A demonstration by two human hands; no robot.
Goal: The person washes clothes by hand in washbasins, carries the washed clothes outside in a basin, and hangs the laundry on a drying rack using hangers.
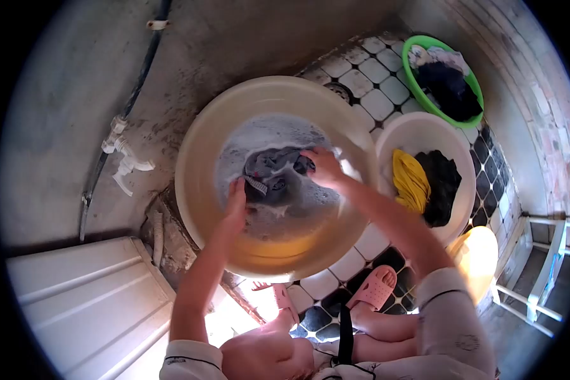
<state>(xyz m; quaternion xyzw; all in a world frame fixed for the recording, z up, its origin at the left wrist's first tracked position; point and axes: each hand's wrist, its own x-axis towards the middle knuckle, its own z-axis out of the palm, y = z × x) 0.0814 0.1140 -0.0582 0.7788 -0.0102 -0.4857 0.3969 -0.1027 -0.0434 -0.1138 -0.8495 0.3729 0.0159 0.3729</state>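
A dark grey garment (273, 166) with a striped strip on it lies bunched in soapy water inside a large beige basin (199, 149). My left hand (236, 201) is at the garment's left edge, fingers stretched out straight along its side. On the opposite side, my right hand (325, 170) has its fingers bent onto the cloth and grips it. Foam and cloudy water hide the garment's lower part.
Right of the big basin, a pale basin (391, 142) holds yellow and black clothes. Behind it stands a green basin (413, 79) with dark and light clothes. A white tap (128, 161) is on the left wall, above a white ribbed panel (88, 297). A white rack (538, 272) stands right.
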